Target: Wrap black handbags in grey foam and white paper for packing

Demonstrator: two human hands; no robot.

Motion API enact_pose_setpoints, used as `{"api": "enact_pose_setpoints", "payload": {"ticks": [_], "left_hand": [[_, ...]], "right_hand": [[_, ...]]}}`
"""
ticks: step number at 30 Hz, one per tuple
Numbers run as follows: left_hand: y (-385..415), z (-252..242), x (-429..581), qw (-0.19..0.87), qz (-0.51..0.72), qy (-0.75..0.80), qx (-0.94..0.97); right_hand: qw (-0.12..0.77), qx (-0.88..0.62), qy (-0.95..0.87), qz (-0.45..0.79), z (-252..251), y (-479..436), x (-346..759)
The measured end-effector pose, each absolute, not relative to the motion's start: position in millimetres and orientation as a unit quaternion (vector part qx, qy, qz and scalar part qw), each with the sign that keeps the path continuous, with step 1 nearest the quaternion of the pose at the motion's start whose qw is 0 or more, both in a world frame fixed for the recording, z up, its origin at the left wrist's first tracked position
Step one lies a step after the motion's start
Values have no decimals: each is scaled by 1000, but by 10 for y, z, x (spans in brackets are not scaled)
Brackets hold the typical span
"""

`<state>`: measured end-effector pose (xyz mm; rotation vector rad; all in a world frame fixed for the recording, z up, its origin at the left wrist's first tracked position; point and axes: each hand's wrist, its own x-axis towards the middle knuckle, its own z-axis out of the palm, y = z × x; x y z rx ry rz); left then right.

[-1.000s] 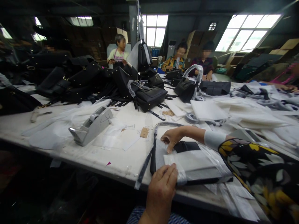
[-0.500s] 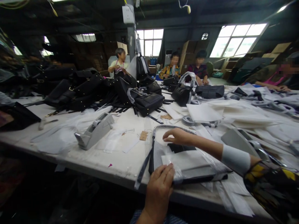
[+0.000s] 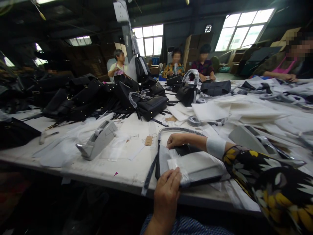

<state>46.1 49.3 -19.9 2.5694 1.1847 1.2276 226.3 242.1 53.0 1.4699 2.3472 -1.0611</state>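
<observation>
A black handbag lies flat near the table's front edge, largely covered by a white wrapping sheet with clear tape across it. Its wrapped handle arches along the far side, and a strap hangs toward the table edge. My left hand is closed on the near side of the bag, fingers pressed over the sheet and tape. Over the far left part of the bag, my right hand has its fingers curled down by the wrapping; what they pinch is hidden.
Grey tape dispensers stand left and right of the bag. A brown tag lies close by. Black handbags are piled at the back left, and white sheets cover the right side. Several people sit across the table.
My right hand has gone from loosely spread fingers above the bag to curled fingers lower at the wrapping. My left hand keeps its hold. The camera view has shifted slightly.
</observation>
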Motion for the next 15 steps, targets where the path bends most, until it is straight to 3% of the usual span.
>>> {"api": "enact_pose_setpoints", "payload": {"ticks": [15], "left_hand": [[488, -274, 460, -14, 421, 368, 829]], "right_hand": [[75, 492, 820, -281, 800, 1908, 2232]]}}
